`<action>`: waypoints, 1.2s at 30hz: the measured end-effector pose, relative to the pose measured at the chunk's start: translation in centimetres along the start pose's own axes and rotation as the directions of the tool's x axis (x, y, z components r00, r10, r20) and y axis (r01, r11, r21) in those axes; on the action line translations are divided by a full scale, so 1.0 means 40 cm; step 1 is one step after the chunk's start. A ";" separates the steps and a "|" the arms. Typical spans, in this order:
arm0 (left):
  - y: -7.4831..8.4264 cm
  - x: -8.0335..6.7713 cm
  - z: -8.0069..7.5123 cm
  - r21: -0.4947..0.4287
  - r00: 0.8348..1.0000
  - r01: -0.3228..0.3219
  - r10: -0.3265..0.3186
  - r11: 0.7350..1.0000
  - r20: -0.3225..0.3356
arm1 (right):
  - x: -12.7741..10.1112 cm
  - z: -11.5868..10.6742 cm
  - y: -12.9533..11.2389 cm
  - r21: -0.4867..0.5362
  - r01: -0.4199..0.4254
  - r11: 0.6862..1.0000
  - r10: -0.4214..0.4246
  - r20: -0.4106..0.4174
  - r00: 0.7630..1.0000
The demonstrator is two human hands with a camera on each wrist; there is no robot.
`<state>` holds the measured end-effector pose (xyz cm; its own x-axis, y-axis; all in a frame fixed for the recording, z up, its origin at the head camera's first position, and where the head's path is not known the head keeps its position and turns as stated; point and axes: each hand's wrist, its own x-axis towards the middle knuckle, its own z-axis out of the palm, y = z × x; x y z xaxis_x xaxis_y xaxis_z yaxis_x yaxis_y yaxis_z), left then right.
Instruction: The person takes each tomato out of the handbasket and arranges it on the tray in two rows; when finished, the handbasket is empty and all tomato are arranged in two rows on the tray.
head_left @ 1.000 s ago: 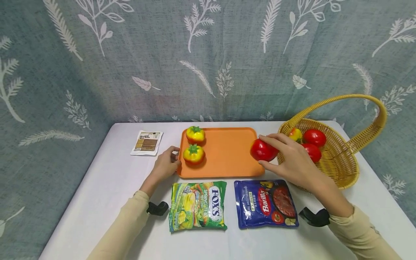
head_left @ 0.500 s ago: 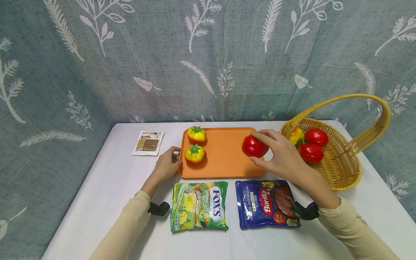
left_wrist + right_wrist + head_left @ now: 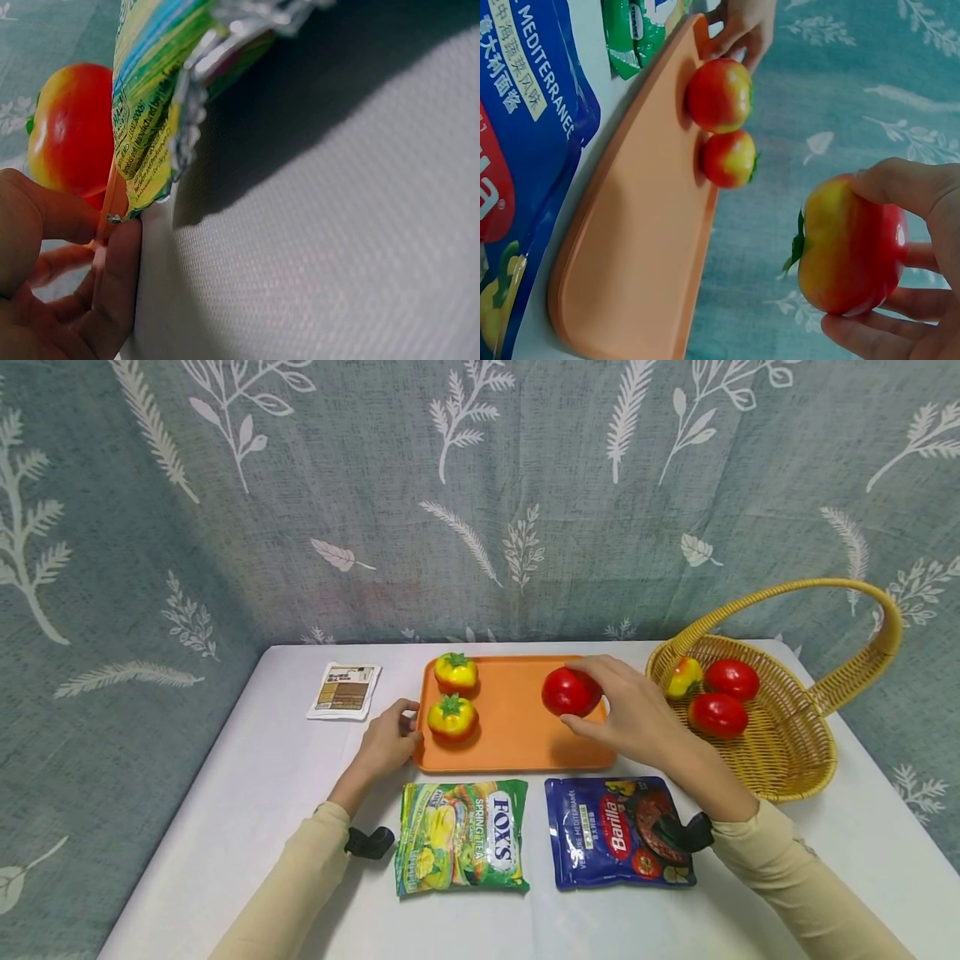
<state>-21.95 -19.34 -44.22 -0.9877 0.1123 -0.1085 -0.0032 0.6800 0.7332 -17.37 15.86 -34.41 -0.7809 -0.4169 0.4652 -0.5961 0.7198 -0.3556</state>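
Note:
My right hand [image 3: 637, 714] holds a glossy fruit [image 3: 570, 692] over the right part of the orange tray [image 3: 517, 735]. In the right wrist view this squat fruit [image 3: 847, 247] is red below and yellow on top with green leaves, and thumb and fingers grip its sides. Two like fruits, a front one [image 3: 453, 718] and a back one [image 3: 456, 673], sit at the tray's left end. With my left hand [image 3: 386, 743] I pinch the tray's left rim; the left wrist view has the thumb [image 3: 67, 214] and fingers on either side of it.
A wicker basket [image 3: 780, 760] with a tall handle and several fruits stands right of the tray. In front lie a green candy bag [image 3: 457, 835] and a blue Barilla pouch [image 3: 600, 835]. A small white packet [image 3: 344, 691] is at the back left, before a patterned curtain [image 3: 360, 585].
My right hand has carried the fruit leftward from beside the basket to over the tray. My left hand has stayed at the tray's left rim.

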 end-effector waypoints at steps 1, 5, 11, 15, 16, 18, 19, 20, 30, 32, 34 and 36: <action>0.000 0.000 0.000 -0.003 1.000 0.003 -0.003 1.000 0.002 | 0.003 0.002 0.000 0.004 -0.002 1.000 0.002 0.002 1.000; 0.000 0.002 0.000 -0.005 1.000 0.008 -0.008 1.000 0.005 | 0.017 0.010 -0.001 0.013 -0.017 1.000 0.017 0.010 1.000; 0.001 0.003 0.000 0.002 1.000 0.012 -0.012 1.000 0.001 | 0.041 0.027 0.006 0.025 -0.046 0.999 0.045 0.039 0.998; 0.000 0.003 0.000 0.000 1.000 0.013 -0.013 1.000 0.004 | 0.056 0.036 0.010 0.033 -0.062 0.998 0.060 0.064 0.996; 0.000 0.003 0.001 0.001 1.000 0.011 -0.011 1.000 0.004 | 0.060 0.038 0.011 0.033 -0.066 0.997 0.063 0.069 0.996; -0.001 0.003 0.001 0.000 1.000 0.010 -0.010 1.000 0.003 | 0.067 0.042 0.013 0.030 -0.069 0.997 0.067 0.077 0.995; -0.001 0.004 0.000 -0.001 1.000 0.011 -0.011 1.000 0.002 | 0.071 0.044 0.013 0.029 -0.071 0.997 0.068 0.079 0.995; -0.001 0.004 0.000 -0.002 1.000 0.010 -0.010 1.000 0.003 | 0.074 0.046 0.015 0.028 -0.073 0.997 0.071 0.080 0.994; 0.002 0.000 -0.001 -0.005 1.000 0.021 -0.021 1.000 0.008 | 0.107 0.080 0.022 0.058 -0.100 0.993 0.093 0.110 0.990; 0.003 0.000 -0.001 -0.005 1.000 0.021 -0.021 1.000 0.005 | 0.114 0.088 0.024 0.057 -0.109 0.992 0.102 0.116 0.988; 0.004 -0.001 0.000 -0.007 1.000 0.022 -0.022 1.000 0.004 | 0.120 0.096 0.027 0.055 -0.118 0.991 0.110 0.123 0.986; 0.005 -0.001 0.000 -0.005 1.000 0.024 -0.023 1.000 0.002 | 0.126 0.105 0.032 0.055 -0.128 0.990 0.120 0.130 0.984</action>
<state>-21.90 -19.21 -44.06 -0.9870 0.0980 -0.1273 -0.0273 0.6785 0.7341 -22.85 12.36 -35.91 -0.8644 -0.3957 0.3100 -0.5005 0.7358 -0.4561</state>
